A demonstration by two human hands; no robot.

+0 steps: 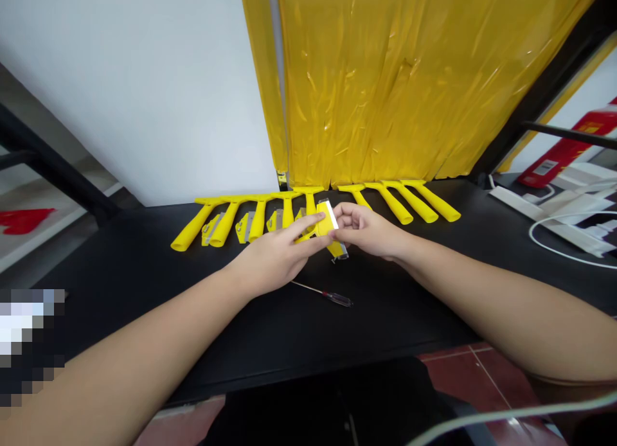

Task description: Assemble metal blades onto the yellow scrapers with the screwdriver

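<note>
My left hand (272, 256) grips a yellow scraper head (324, 226) with a pale, shiny strip along its right edge. My right hand (373, 231), fingers curled, pinches that edge from the other side. Just below the hands lies another yellow plate (338, 249) with a clear edge and a small screw. A screwdriver (337, 299) with a dark, see-through handle rests on the black table in front of me, its shaft tip hidden by my left hand.
Several yellow scraper handles (193, 225) stand in a row at the table's back, with small yellow blade heads (245, 227) between some. Yellow plastic sheeting (357, 86) hangs behind. White power strips (554, 221), a cable and a red container (569, 144) are at right.
</note>
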